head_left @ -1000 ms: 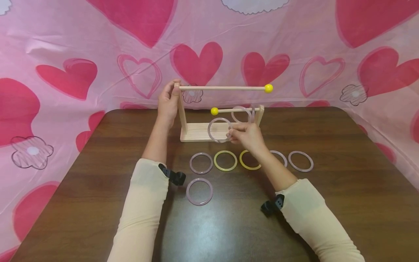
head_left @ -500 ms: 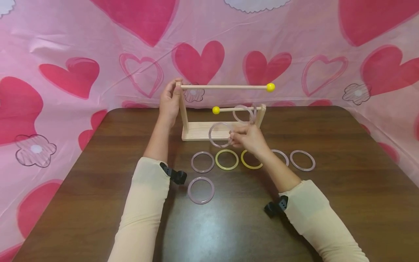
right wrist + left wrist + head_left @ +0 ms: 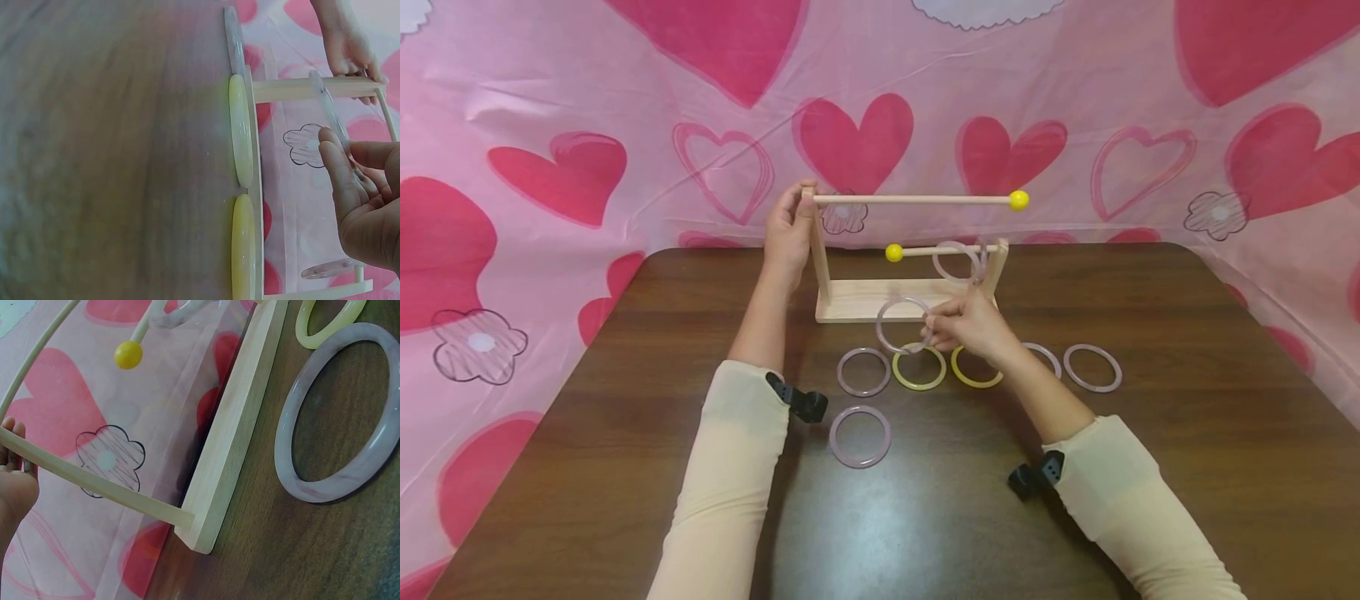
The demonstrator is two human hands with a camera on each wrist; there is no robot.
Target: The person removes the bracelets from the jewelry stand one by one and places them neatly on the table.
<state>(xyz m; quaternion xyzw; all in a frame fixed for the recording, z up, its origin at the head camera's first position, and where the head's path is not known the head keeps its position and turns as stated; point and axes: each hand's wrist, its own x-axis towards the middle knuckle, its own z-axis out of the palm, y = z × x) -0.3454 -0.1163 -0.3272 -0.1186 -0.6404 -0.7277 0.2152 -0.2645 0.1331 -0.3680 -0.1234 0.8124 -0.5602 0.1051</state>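
Observation:
My left hand [image 3: 788, 233] grips the top of the tall left post of a wooden bangle stand [image 3: 865, 302]. With thumb and fingers, my right hand [image 3: 970, 323] pinches a pale purple bangle [image 3: 880, 323] in front of the stand's base. The held bangle is raised off the table, as the right wrist view shows. On the stand's lower rod hang pale purple bangles [image 3: 936, 265], near the short right post. The upper rod [image 3: 910, 200] carries no bangle and ends in a yellow ball [image 3: 1018, 200].
A row of bangles lies on the brown table [image 3: 940, 517]: a purple one [image 3: 840, 372], a pale yellow one [image 3: 919, 387], a yellow one [image 3: 976, 384] and purple ones to the right, partly behind my forearm. Another purple bangle [image 3: 832, 437] lies nearer. A heart-patterned cloth [image 3: 700, 67] hangs behind.
My right hand has brought the held bangle lower and nearer, so that it now overlaps the pale yellow bangle in the head view. The left hand keeps its grip on the post.

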